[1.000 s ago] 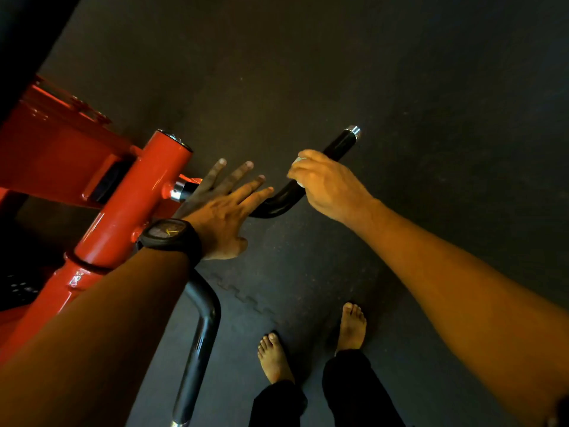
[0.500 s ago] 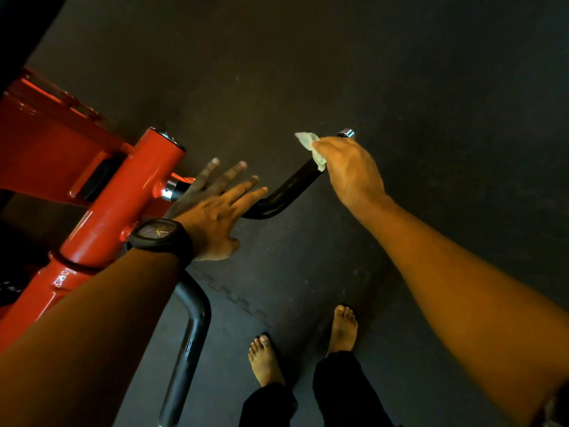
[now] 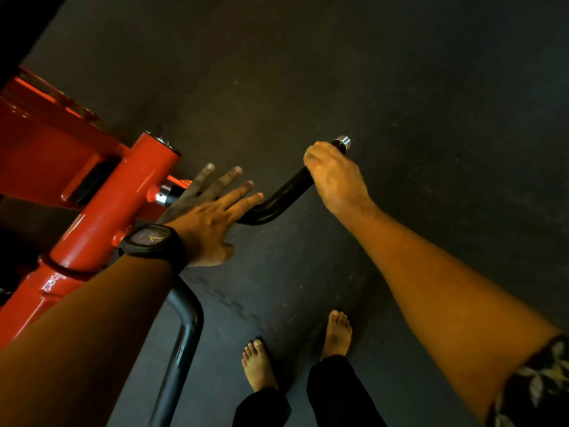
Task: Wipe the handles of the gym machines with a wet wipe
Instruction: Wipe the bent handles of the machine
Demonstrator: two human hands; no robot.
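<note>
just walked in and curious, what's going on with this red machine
A barefoot person is at a red gym machine, apparently cleaning its handles. The right hand grips the upper black handle near its chrome end cap; any wipe would be hidden inside that grip. The left hand is held flat, fingers spread, over the same handle's inner end by the red post. The lower black handle is untouched.

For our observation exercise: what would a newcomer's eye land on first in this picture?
The red machine frame at the left glows against the dark floor. At centre, the right hand grips the far end of the black curved handle, while the left hand, wearing a watch, spreads open nearer the frame.
</note>
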